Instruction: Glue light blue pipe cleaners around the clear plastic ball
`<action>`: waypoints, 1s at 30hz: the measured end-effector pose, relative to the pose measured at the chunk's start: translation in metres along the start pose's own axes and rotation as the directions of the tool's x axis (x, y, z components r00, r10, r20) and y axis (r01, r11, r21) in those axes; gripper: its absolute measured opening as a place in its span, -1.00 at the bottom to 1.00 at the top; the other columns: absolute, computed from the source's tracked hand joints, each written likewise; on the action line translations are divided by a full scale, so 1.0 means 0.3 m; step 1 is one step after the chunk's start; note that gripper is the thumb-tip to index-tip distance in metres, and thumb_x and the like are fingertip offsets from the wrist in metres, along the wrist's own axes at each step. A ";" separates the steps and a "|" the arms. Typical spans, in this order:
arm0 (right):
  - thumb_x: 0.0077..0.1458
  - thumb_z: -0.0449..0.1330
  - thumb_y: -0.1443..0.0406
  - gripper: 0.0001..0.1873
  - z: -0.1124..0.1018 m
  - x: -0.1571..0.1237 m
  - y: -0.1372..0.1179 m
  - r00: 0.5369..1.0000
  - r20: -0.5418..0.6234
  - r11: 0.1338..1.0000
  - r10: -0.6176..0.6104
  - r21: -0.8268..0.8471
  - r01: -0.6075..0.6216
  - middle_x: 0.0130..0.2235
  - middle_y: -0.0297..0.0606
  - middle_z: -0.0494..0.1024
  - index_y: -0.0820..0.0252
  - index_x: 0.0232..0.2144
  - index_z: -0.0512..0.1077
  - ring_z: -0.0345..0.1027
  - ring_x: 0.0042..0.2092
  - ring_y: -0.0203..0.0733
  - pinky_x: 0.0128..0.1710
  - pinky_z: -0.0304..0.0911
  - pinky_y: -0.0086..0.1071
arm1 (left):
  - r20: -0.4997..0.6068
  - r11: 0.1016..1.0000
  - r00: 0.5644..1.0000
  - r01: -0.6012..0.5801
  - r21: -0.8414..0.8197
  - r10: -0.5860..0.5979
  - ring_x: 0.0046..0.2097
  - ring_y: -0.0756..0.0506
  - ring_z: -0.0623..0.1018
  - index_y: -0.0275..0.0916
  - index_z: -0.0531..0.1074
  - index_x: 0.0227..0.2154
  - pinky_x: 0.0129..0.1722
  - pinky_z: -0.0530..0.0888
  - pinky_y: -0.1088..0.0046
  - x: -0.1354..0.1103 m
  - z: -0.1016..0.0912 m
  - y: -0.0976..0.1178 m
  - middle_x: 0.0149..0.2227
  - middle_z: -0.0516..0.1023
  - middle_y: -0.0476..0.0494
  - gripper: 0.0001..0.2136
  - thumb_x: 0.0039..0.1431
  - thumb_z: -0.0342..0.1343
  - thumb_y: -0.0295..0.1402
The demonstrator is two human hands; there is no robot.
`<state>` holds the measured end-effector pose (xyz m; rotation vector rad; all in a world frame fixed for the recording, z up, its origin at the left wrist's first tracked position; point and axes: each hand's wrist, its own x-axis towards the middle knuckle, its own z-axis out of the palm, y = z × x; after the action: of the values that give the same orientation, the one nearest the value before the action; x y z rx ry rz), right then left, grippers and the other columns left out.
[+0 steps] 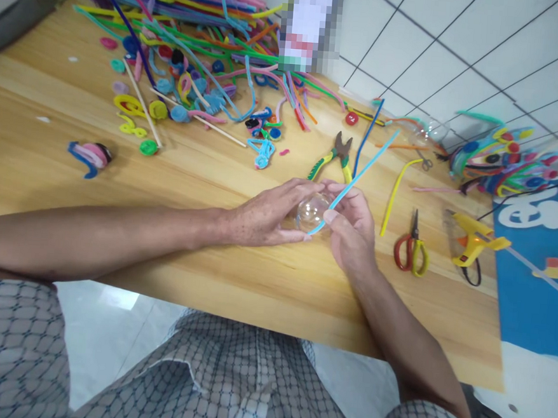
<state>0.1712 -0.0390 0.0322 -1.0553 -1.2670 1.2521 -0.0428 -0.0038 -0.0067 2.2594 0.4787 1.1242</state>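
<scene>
A clear round ball (311, 212) sits between my hands, low over the wooden table. My left hand (270, 213) curls around its left side, thumb along the near edge and fingers over the far side. Between the thumb and fingers of my right hand (356, 235) is a light-blue pipe cleaner (368, 169). Its near end bends along the ball's right and lower side, while the long free end points up and to the right. Just beyond my hands lie pliers (342, 148) with green and yellow handles, beside a dark-blue pipe cleaner (368, 136).
Right of my hands are a yellow pipe cleaner (394, 195), scissors (412, 247) and a yellow glue gun (475, 240). Decorated balls (497, 162) stand at the far right. A pile of pipe cleaners (187, 11) and small coiled pieces (182, 94) cover the back left.
</scene>
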 end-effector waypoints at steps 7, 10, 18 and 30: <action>0.06 0.56 0.05 -0.43 -0.007 -0.001 -0.007 0.994 0.082 0.995 0.077 0.052 -0.082 0.15 -0.32 0.67 -0.13 0.08 0.53 0.56 0.24 -0.02 0.31 0.50 -0.02 | -0.020 1.000 1.000 -0.024 -0.009 0.024 0.48 -0.40 0.45 -0.04 0.01 0.59 0.37 0.53 -0.21 0.004 -0.006 0.005 0.45 0.42 -0.46 -0.12 0.37 0.37 -0.23; 0.07 0.56 0.04 -0.42 -0.010 -0.001 -0.004 0.991 0.104 0.995 0.081 0.048 -0.086 0.16 -0.31 0.67 -0.13 0.10 0.52 0.57 0.23 -0.02 0.26 0.55 -0.03 | -0.030 0.999 0.999 -0.029 0.016 0.030 0.48 -0.37 0.47 -0.05 0.03 0.58 0.37 0.54 -0.18 0.008 -0.004 0.008 0.43 0.45 -0.45 -0.17 0.40 0.34 -0.23; 0.07 0.57 0.02 -0.39 0.018 -0.018 0.005 0.998 0.049 0.999 -0.034 -0.026 0.035 0.18 -0.27 0.65 -0.13 0.13 0.51 0.56 0.25 0.00 0.28 0.54 -0.04 | -0.060 0.998 0.997 -0.036 0.053 0.040 0.54 -0.46 0.37 -0.15 -0.02 0.59 0.46 0.45 -0.24 0.004 -0.001 0.001 0.48 0.35 -0.58 -0.03 0.34 0.38 0.04; 0.08 0.57 0.03 -0.44 0.018 -0.018 -0.001 0.999 0.047 0.999 -0.024 -0.038 0.026 0.09 -0.30 0.66 -0.14 0.08 0.53 0.59 0.16 -0.05 0.20 0.58 -0.10 | -0.017 0.999 1.000 0.026 0.019 -0.025 0.46 -0.36 0.50 -0.16 0.03 0.59 0.42 0.53 -0.06 -0.008 -0.001 -0.005 0.44 0.45 -0.52 -0.15 0.43 0.32 -0.03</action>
<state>0.1664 -0.0450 0.0325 -1.0395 -1.3413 1.2439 -0.0445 -0.0039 -0.0091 2.2559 0.5261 1.1311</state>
